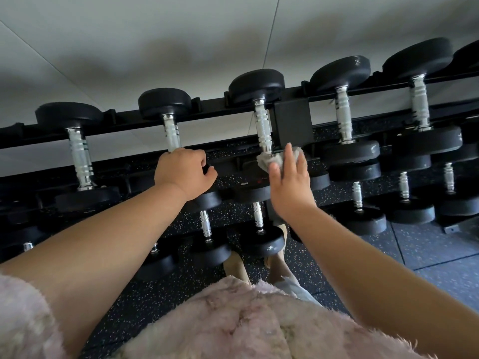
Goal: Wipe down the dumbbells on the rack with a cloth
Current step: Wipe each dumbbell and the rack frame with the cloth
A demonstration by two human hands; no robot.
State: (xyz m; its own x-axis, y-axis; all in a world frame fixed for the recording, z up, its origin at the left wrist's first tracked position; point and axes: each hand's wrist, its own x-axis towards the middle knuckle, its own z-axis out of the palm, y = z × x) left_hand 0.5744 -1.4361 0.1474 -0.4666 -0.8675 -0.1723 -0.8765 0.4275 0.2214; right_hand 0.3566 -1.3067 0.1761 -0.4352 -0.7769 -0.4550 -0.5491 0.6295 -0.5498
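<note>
two hands up: left hand (184, 172) curled round a dumbbell (171, 130) at its near end, right hand (290, 182) flat, pressing cloth (265, 161) to the next handle (262, 128) under the fingertips. soft light cloth; heavy rigid dumbbells, slick chrome, likely best steadied by the knurling.

Dim soft daylight, diffuse wall shadows, wide-angle edge warping, slight blur

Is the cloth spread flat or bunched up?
Bunched up: the cloth shows as a crumpled wad under the straight fingers of the right hand, at the near end of a dumbbell handle.
</note>
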